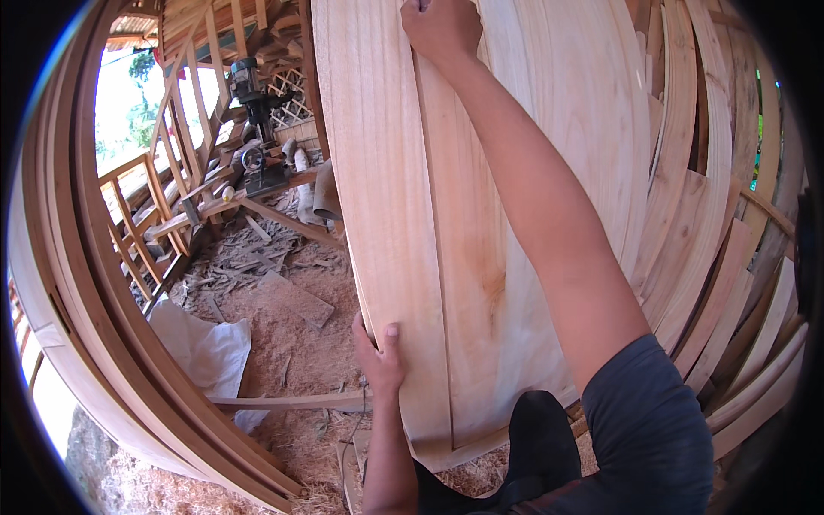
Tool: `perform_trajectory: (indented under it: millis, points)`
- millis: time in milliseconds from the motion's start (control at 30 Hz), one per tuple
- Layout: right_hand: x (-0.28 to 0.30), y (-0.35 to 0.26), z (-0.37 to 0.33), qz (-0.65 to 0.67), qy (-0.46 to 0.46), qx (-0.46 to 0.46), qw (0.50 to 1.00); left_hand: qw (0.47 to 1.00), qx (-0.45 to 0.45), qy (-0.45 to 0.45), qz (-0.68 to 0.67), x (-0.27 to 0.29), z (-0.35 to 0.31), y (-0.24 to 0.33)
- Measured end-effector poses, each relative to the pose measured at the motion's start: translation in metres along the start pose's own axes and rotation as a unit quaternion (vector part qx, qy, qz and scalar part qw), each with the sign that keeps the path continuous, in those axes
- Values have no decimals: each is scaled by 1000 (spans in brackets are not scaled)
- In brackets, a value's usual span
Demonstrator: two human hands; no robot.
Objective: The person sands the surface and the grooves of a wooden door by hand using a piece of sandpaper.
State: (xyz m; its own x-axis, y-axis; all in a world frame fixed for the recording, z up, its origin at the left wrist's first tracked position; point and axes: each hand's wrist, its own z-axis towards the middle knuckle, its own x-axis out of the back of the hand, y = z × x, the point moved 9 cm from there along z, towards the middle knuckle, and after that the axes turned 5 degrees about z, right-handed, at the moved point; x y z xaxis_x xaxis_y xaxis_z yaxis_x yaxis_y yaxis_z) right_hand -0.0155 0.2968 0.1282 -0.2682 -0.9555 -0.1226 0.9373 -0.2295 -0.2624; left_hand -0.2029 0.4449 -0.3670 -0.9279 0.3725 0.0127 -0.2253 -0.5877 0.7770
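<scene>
A tall pale wooden plank (382, 215) stands in front of me, its long side beside further wide boards (549, 112) of the same light wood. My left hand (381, 360) grips the plank's left edge low down, thumb on the face and fingers wrapped behind. Up at the top of the picture, my right hand (444, 33) is closed in a fist over the seam by the plank. What it holds, if anything, I cannot make out, as the picture's edge cuts it off. My right arm crosses in front of the boards.
Several long planks (687, 197) lean at the right. Stacked curved-looking timbers (81, 257) rise at the left. A drill-press-like machine (257, 120) stands at the back. Wood shavings (275, 335) and a white sheet (206, 348) cover the floor; a wooden strip (296, 402) crosses it.
</scene>
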Motion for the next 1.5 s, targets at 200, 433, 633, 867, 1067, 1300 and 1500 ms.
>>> perform_trajectory:
  millis: [200,433,633,867,1067,1300,1500]
  points:
    - [30,7,-120,45,-46,16,998,1000,-7,4,30,10,1,0]
    - [61,49,-218,218,-85,-99,967,1000,2,-15,13,1,0,3]
    - [58,16,-124,272,-16,-79,959,1000,-18,4,13,7,3,-5]
    - [29,12,-95,52,-30,-2,998,1000,-7,-7,19,-1,0,-2]
    - [67,35,-277,106,-66,-7,992,999,-32,-1,42,8,7,2]
    - [182,99,-662,90,-261,-206,939,1000,-10,-12,3,-8,0,1]
    - [248,124,-746,69,-362,-416,831,1000,-10,-10,15,-9,-2,-13]
